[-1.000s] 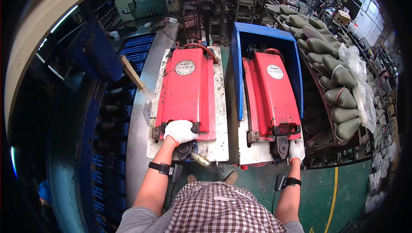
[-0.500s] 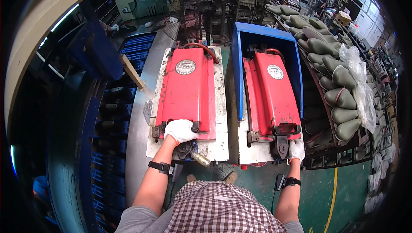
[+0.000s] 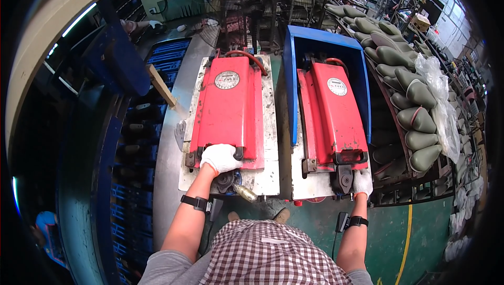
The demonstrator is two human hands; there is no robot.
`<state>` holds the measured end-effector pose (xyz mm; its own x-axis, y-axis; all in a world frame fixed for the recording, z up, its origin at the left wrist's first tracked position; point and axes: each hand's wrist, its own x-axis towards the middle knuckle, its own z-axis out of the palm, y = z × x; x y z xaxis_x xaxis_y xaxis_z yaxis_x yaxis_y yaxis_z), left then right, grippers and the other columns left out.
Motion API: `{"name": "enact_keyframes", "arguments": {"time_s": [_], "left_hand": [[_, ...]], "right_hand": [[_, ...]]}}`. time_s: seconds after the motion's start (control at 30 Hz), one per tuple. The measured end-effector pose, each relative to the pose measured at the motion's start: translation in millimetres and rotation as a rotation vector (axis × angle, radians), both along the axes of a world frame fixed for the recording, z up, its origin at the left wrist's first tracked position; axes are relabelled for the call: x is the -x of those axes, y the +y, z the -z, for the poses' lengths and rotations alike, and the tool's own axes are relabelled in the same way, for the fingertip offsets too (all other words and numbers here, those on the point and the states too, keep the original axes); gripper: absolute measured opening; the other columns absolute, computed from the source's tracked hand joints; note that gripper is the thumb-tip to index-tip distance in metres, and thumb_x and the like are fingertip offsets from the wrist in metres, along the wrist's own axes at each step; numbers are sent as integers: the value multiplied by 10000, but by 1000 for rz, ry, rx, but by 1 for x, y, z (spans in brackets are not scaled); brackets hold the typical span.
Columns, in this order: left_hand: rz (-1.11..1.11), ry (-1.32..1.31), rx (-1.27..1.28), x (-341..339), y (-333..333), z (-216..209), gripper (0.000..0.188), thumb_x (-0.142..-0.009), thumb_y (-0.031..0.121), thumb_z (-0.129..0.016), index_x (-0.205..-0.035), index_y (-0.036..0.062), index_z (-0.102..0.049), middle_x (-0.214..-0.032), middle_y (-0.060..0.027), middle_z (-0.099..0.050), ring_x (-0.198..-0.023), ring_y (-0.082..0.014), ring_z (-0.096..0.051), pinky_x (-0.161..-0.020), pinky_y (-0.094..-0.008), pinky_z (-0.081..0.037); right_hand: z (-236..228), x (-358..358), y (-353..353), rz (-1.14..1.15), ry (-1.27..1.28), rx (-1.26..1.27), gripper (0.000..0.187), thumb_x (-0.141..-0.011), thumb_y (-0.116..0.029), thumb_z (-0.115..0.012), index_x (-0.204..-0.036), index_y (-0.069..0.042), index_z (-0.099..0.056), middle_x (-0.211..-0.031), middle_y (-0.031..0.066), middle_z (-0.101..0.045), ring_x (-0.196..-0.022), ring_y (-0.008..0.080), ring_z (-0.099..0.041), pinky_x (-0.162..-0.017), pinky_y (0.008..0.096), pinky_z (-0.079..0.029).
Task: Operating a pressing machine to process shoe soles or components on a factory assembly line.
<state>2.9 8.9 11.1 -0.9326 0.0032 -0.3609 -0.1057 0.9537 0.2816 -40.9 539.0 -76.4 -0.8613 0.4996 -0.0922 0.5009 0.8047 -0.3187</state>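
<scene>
Two red machine covers stand side by side before me, each with a round pale label. On the left cover (image 3: 227,112), my left hand (image 3: 219,159), in a white knit glove, is wrapped round the black handle (image 3: 239,153) at its front edge. Below that hand are a dark round fitting (image 3: 226,181) and a bottle-like piece in clear wrap (image 3: 245,192). At the front right corner of the right cover (image 3: 341,114) is my right hand (image 3: 362,182), also gloved. Its fingers are mostly hidden against the machine. Beside it sits a black latch-like part (image 3: 344,180), below the right cover's black handle (image 3: 350,157).
A blue hood (image 3: 325,35) surrounds the right machine's back and sides. Green boot-shaped pieces (image 3: 420,117) fill a rack at right, partly under clear plastic (image 3: 438,101). At left runs a metal table (image 3: 170,180); a grey glove (image 3: 180,134) lies there. A co-worker's hand (image 3: 154,24) shows beyond.
Both my hands keep their places on the machines. The co-worker's hand at the far left has shifted, and a person in blue at the lower left shows more.
</scene>
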Motion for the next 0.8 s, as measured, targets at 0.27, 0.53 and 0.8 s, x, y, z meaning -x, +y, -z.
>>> {"name": "enact_keyframes", "arguments": {"time_s": [0.27, 0.53, 0.8], "left_hand": [[-6, 21, -31, -1, -3, 4, 504, -712, 564, -772, -892, 93, -773, -943, -177, -757, -920, -358, -736, -818, -445, -570], [-8, 39, -20, -1, -3, 7, 498, -709, 558, -775, -880, 90, -776, -929, -180, -756, -908, -358, -737, -814, -442, -571], [-11, 3, -19, 0, -1, 3, 470, -720, 534, -746, -928, 115, -795, -954, -172, -764, -931, -353, -741, -834, -444, -576]], "right_hand": [[-4, -1, -5, 11, 16, -6, 398, -900, -465, -616, -1089, -150, -769, -1094, 193, -748, -1044, 414, -709, -892, 498, -553], [-7, -1, -6, 12, 9, -18, 405, -897, -465, -617, -1105, -153, -771, -1101, 189, -749, -1052, 411, -710, -902, 495, -553], [-5, -1, -5, 30, 3, -5, 397, -899, -462, -625, -1108, -159, -775, -1111, 188, -749, -1055, 413, -709, -901, 493, -552]]}}
